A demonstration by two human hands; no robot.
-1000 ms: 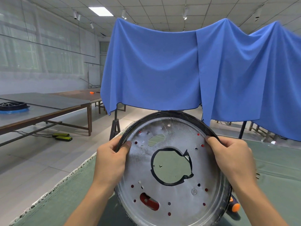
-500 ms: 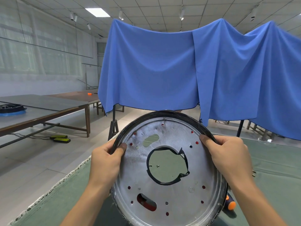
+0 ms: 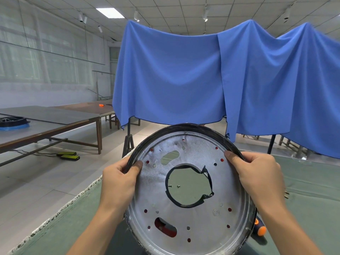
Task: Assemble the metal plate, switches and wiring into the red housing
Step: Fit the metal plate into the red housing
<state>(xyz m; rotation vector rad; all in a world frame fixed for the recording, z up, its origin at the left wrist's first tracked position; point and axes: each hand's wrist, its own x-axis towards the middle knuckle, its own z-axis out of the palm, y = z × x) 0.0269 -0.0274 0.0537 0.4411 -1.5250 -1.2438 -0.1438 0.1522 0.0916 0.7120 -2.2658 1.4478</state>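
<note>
While both hands grasp it, the round silver metal plate with a black rim band (image 3: 189,197) stands tilted up toward the camera at low centre of view, its lower edge down at the green felt-covered table (image 3: 55,227). Left hand (image 3: 119,181) grips the rim at about 10 o'clock on the plate, thumb lying on the plate face, fingers curled behind the black band. Right hand (image 3: 261,177) grips the rim at about 2 o'clock, thumb on the face, fingers wrapped behind. Plate has a large round centre hole edged with torn black tape (image 3: 189,186); green table shows through it, plus two small screws (image 3: 173,186) lying there. An oval slot at 12 o'clock of the centre hole also shows green. Red housing (image 3: 165,229) is visible only through a slot at about 7 o'clock and through small holes dotted round the plate, so it sits directly behind the plate; whether the two touch, cannot tell. Orange-and-black screwdriver handle (image 3: 259,229) pokes out from behind the rim at 4 o'clock, on the table. Large blue cloth draped over stands (image 3: 202,80) fills the background at 12 o'clock. Long brown wooden tables (image 3: 55,124) at 9 o'clock, one carrying a black ring on a blue base (image 3: 12,123).
</note>
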